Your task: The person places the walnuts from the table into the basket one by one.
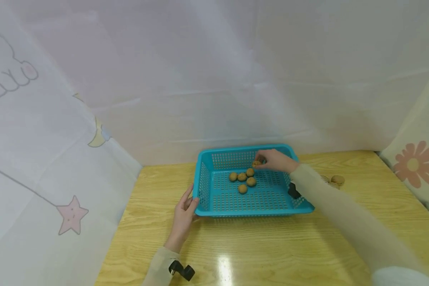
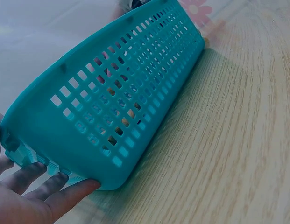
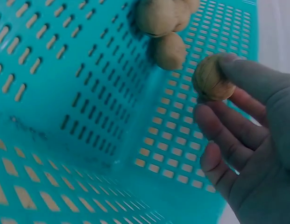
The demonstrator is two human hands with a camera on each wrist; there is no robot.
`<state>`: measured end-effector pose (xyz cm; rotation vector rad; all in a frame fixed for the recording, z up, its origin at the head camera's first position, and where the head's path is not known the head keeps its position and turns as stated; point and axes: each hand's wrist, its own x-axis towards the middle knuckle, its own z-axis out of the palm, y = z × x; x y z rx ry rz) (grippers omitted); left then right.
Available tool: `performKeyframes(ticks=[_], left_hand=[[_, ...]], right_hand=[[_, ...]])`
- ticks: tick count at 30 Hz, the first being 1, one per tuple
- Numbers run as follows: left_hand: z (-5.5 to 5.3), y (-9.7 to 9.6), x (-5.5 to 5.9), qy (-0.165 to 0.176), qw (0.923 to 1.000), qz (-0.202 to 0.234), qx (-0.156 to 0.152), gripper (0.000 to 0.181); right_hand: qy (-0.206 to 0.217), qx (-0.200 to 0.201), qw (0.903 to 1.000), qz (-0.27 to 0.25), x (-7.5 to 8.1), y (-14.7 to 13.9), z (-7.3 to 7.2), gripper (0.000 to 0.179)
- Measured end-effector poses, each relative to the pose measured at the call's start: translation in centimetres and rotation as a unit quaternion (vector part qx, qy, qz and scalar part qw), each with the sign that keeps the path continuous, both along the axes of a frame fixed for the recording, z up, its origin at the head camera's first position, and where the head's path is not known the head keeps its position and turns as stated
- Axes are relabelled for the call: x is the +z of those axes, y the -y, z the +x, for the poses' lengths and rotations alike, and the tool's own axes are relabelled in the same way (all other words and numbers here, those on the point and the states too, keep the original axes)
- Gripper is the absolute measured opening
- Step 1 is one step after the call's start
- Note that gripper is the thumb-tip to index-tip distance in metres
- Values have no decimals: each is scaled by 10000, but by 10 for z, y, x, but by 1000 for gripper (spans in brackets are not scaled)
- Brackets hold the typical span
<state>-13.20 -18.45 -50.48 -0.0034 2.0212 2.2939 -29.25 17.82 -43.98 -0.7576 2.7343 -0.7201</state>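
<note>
A blue-green plastic basket (image 1: 261, 212) with slotted walls rests on the wooden table. Several walnuts (image 1: 242, 189) lie on its floor, left of the middle. My right hand (image 1: 274, 159) reaches over the basket and pinches one walnut (image 3: 211, 78) between thumb and fingertips, above the basket floor. At the basket's left end, my left hand (image 1: 184, 214) holds the rim, thumb on top and fingers outside. The left wrist view shows the left hand's fingers (image 2: 72, 192) against the outer end wall.
More walnuts (image 1: 337, 180) sit on the table (image 1: 157, 190) right of the basket, partly hidden by the right sleeve (image 1: 346, 210). A pale cloth backdrop (image 1: 200, 79) stands just behind the basket and along both sides of the table.
</note>
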Motion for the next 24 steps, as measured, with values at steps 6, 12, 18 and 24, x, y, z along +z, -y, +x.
performKeyframes(ticks=[6, 12, 18, 24], left_hand=[[1, 0, -1, -6, 10000, -56, 18, 62], [2, -1, -1, -25, 10000, -81, -33, 62], [2, 0, -1, -47, 10000, -45, -31, 61], [1, 0, -1, -26, 10000, -25, -43, 61]], right_hand=[[212, -164, 9991, 342, -12, 7, -3, 24], [432, -160, 9972, 597, -20, 13, -2, 24], [643, 83, 9970, 428, -25, 19, -1, 30], [613, 182, 9969, 457, -26, 20, -1, 33]])
